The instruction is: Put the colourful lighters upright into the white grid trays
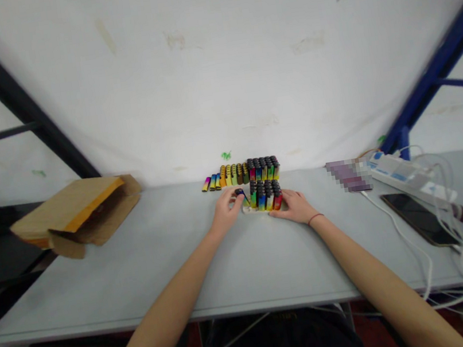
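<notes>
My left hand (227, 208) pinches a dark-topped lighter (242, 193), tilted over the left end of a white tray (251, 209). Several colourful lighters (262, 199) with black tops stand upright in rows in this tray. My right hand (295, 206) curls around the tray's right end, its thumb along the front edge and its fingers beside the lighters. Behind, more black-topped lighters (263, 167) stand in a block, touching a group of yellow-topped lighters (234, 174) to their left. Three loose lighters (211, 183) lie beside that group.
An opened brown cardboard box (76, 214) lies at the left of the grey table (144, 285). On the right are a phone (421, 219), a partly blurred flat purple device (349, 175), a white power strip (410, 178) and tangled white cables (401, 232). A white wall (208, 72) stands behind.
</notes>
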{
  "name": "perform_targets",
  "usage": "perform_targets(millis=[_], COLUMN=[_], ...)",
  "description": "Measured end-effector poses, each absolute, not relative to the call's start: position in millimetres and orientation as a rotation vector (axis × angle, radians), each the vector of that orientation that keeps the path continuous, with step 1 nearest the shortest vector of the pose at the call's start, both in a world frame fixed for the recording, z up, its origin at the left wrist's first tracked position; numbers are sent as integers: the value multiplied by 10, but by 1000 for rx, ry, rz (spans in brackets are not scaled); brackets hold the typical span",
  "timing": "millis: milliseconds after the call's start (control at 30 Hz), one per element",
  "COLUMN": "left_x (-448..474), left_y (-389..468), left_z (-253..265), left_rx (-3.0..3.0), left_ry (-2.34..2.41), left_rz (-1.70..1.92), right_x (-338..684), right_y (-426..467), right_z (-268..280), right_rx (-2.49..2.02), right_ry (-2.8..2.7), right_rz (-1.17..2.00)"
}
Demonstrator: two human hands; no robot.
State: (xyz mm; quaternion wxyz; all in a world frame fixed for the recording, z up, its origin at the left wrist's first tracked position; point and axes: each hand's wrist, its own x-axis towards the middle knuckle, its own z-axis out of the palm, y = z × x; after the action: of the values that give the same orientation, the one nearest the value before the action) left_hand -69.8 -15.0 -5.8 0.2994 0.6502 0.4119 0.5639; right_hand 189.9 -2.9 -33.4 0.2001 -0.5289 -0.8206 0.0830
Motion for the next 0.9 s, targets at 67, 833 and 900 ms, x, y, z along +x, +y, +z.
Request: perform_targets(millis=[67,833,900], left_x=[-690,-574,-587], left_y=[-159,-183,-168], left_z=[-57,-142,-128], left_rx=[1688,1929,1977], left_ry=[1093,1051,1046], left_rz=[1481,1350,1333], right_x=[1900,1889,1889], right_y=[-26,-39,-42], right_z=[-338,-330,-325], right_rx=[-1473,-1486,-1484], right_ry=[-2292,-2290,-2291], right_rz=[236,223,222])
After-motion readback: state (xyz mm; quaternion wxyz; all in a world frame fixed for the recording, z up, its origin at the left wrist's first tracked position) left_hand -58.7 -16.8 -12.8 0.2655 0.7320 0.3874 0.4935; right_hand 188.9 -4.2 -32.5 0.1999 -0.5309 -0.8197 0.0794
